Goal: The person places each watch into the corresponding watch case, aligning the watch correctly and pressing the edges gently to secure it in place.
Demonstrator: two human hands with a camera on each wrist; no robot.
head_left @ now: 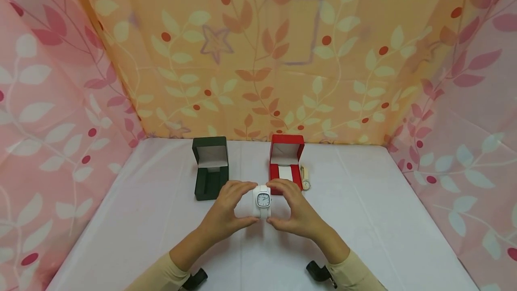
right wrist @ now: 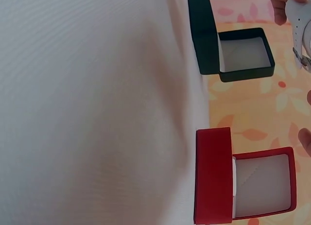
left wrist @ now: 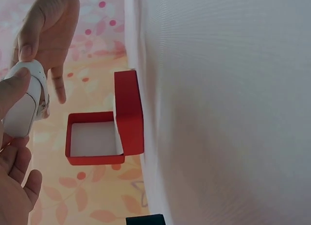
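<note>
A white wristwatch (head_left: 264, 200) with a squarish dial is held up in front of the body, its face turned to the head camera. Its strap runs round a white cushion (left wrist: 19, 111), whose rounded end shows in the left wrist view. My left hand (head_left: 228, 208) pinches one side between thumb and fingers. From the other side, my right hand (head_left: 296, 208) grips it the same way. In the right wrist view the strap's buckle (right wrist: 302, 57) hangs at the back. Just behind the hands is a red watch box (head_left: 287, 145), lid raised, partly hidden by the right fingers.
An open dark green watch box (head_left: 210, 147) stands left of the red one. Against the red box's right side lies a second watch (head_left: 305, 184) with a pale strap. White cloth covers the table (head_left: 355, 219); patterned curtains (head_left: 258, 57) enclose its back and sides.
</note>
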